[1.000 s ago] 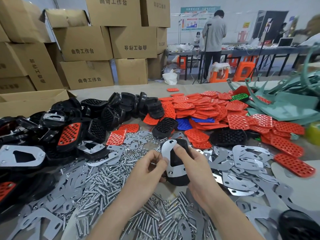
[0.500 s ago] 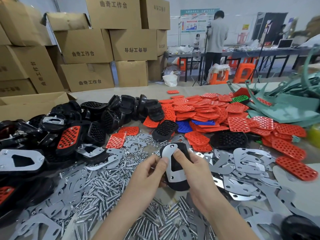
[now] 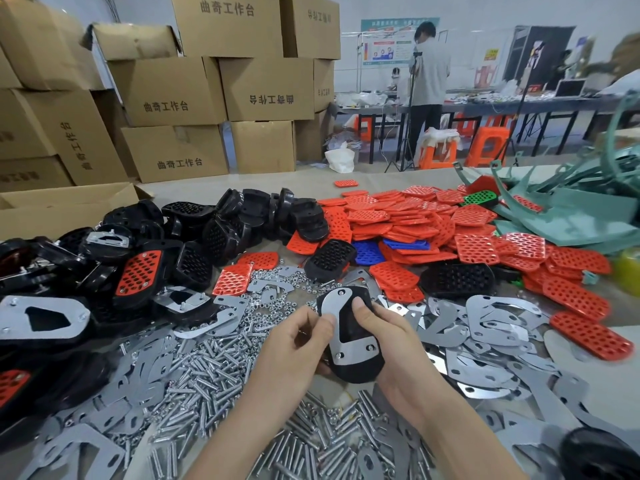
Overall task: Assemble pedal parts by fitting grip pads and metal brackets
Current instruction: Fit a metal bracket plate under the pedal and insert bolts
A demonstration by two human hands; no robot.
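Note:
A black pedal body (image 3: 356, 362) with a silver metal bracket (image 3: 341, 348) laid on its back is held in front of me over the table. My right hand (image 3: 391, 344) grips the pedal from the right, thumb on its black middle. My left hand (image 3: 298, 341) holds its left edge, thumb on the bracket's rim and fingers curled beside it. Loose silver bolts (image 3: 201, 372) and small nuts (image 3: 277, 282) lie below and to the left. Flat metal brackets (image 3: 491, 323) lie scattered to the right.
Red grip pads (image 3: 415, 223) are heaped at the back right, with a blue one (image 3: 367, 252). Black pedal bodies (image 3: 214, 230), some fitted with pads or brackets, pile up on the left. Cardboard boxes (image 3: 173, 95) stand behind. A person (image 3: 429, 84) stands at far benches.
The pedal with its bracket has turned slightly in my hands and my left thumb has shifted along the bracket's edge. Both hands keep hold of it.

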